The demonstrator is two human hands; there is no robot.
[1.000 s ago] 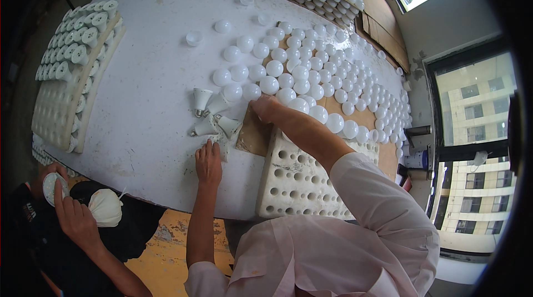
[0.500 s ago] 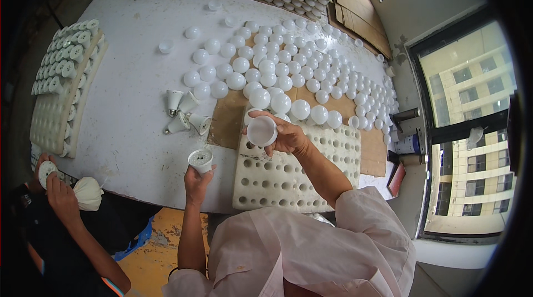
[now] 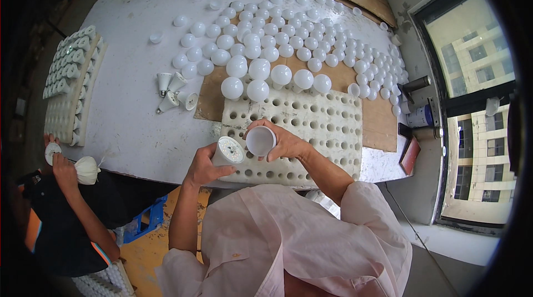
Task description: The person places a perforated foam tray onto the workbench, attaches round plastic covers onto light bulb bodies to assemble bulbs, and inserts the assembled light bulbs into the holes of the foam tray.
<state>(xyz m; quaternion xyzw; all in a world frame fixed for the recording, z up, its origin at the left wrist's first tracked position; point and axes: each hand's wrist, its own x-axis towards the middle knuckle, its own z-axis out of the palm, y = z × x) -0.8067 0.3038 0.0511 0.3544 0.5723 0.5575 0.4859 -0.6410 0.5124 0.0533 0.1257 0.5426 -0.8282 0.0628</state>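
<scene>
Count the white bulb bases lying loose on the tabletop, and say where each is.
4, clustered left of the brown cardboard: upper-left base, upper-right base, lower-left base, lower-right base. They crowd together; another could be hidden beneath.

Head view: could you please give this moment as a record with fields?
left hand: holds a bulb base, board face showing
right hand: holds a dome cover, hollow side showing
foam tray: rows of holes, domes along far edge
loose: four bulb bases on the table, left of tray
co-worker: at left, holding a round white piece
</scene>
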